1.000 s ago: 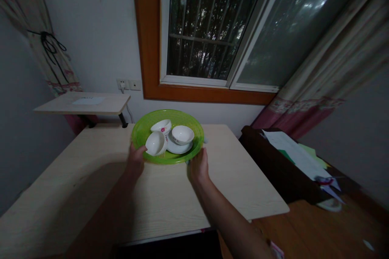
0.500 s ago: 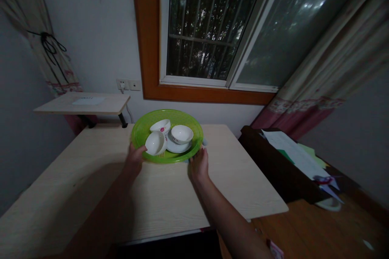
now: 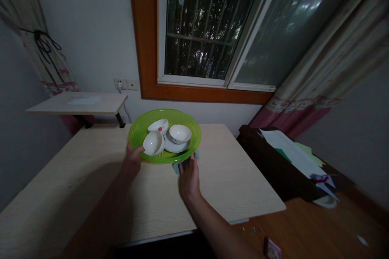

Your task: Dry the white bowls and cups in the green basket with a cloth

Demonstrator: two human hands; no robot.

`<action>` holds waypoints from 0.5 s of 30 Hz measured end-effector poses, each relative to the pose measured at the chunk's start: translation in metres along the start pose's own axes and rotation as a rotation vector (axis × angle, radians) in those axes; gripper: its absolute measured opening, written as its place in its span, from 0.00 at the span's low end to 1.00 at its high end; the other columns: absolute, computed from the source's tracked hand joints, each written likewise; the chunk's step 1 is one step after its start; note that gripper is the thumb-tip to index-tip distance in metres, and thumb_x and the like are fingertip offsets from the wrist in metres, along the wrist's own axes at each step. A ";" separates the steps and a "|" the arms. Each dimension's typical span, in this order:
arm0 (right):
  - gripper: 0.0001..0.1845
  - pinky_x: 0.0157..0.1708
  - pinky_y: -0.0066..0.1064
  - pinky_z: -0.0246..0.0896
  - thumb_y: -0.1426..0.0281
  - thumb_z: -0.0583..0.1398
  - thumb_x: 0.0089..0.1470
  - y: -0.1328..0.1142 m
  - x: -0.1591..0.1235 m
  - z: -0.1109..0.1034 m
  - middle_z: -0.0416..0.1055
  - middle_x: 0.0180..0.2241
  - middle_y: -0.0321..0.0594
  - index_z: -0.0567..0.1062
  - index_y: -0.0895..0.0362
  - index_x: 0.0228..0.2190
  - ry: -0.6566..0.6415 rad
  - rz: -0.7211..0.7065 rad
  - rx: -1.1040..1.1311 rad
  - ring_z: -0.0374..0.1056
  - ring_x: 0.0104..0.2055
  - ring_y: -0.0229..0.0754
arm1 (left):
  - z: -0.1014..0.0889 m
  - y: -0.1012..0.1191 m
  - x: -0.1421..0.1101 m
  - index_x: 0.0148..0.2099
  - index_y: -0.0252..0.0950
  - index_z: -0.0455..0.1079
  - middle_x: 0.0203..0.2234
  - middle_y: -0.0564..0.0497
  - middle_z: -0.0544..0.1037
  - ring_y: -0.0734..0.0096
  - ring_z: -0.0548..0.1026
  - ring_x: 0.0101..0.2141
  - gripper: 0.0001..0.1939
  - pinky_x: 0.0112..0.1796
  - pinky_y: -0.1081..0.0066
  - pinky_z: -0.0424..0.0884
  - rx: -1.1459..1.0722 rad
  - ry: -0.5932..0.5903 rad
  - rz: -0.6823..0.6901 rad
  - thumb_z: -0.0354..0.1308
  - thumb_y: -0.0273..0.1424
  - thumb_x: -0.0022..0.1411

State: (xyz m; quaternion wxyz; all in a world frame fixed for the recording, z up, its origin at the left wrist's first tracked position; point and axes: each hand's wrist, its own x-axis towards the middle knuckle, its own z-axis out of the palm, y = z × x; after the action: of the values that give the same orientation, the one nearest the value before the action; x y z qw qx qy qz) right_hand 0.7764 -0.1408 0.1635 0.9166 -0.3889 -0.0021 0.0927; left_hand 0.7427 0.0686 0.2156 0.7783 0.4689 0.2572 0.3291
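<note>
A round green plastic basin (image 3: 194,123) sits near the table's far edge, its near rim seeming a little raised. My left hand (image 3: 133,161) grips its left front rim, thumb on top and the other fingers hidden. Inside are three white bowls: a tilted one (image 3: 153,144) near my left thumb, one (image 3: 158,125) behind it, and one (image 3: 180,134) on a white plate (image 3: 175,147). Just below the front right rim, my right hand (image 3: 191,178) holds a light blue-grey cloth (image 3: 176,168) against the table, partly hidden by fingers and basin.
The pale wooden table (image 3: 231,174) reaches to the wall under a barred window (image 3: 200,24). A small raised shelf (image 3: 82,103) stands at the left back. To the right, a brown piece of furniture (image 3: 267,162) bears papers (image 3: 288,151).
My right hand has slid left and nearer to me with the cloth, along the basin's front. My left hand keeps its grip on the rim. The view has shifted slightly.
</note>
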 end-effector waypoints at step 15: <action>0.26 0.63 0.43 0.61 0.49 0.50 0.68 -0.027 0.061 0.014 0.75 0.60 0.35 0.74 0.45 0.57 -0.014 -0.074 0.050 0.69 0.63 0.43 | 0.010 0.009 -0.011 0.56 0.41 0.71 0.46 0.46 0.82 0.48 0.81 0.49 0.33 0.46 0.55 0.83 -0.002 0.012 0.025 0.64 0.20 0.45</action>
State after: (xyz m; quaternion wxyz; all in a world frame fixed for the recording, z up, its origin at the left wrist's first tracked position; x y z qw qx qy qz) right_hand 0.8399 -0.1386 0.1880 0.9288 -0.3648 -0.0204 0.0616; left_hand 0.7403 0.0575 0.2295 0.7729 0.4694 0.2556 0.3420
